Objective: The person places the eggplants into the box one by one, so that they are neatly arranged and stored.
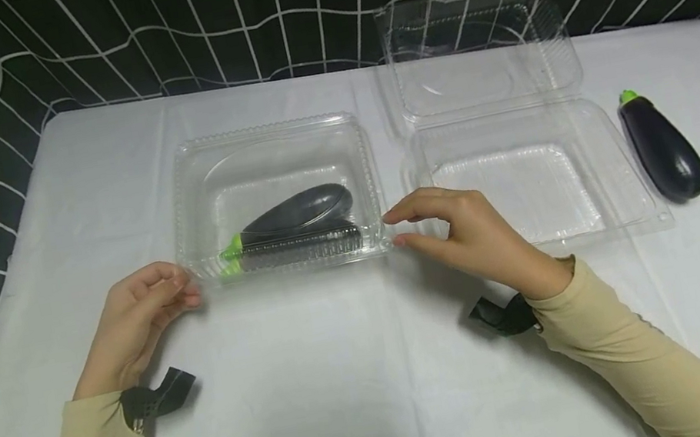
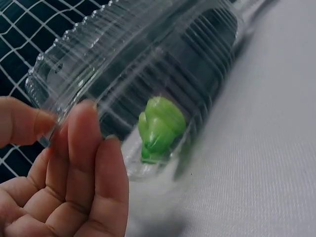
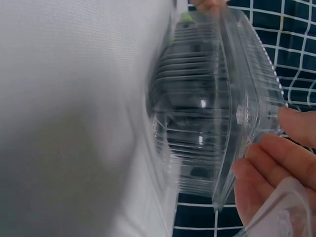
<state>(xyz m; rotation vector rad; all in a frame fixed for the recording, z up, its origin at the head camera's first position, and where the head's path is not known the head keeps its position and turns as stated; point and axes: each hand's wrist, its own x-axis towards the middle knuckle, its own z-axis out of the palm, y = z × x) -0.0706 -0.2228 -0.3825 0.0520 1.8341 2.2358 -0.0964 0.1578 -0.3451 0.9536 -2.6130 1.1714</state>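
Note:
A clear plastic clamshell container (image 1: pixel 270 162) stands with its lid down. Two dark eggplants (image 1: pixel 299 210) with green caps lie inside, the nearer one blurred by the ribbed front wall. At its front left corner my left hand (image 1: pixel 144 309) pinches the rim between thumb and fingertips; the left wrist view shows a green cap (image 2: pixel 160 126) through the plastic just beyond. My right hand (image 1: pixel 465 233) pinches the front right corner, thumb on one side of the rim and fingers on the other, as the right wrist view shows.
A second clear container (image 1: pixel 525 176) sits to the right, its lid raised at the back. Beyond it a loose eggplant (image 1: pixel 664 147) lies on the white-covered table (image 1: pixel 322 379). A dark cloth with a white grid (image 1: pixel 258 16) hangs behind.

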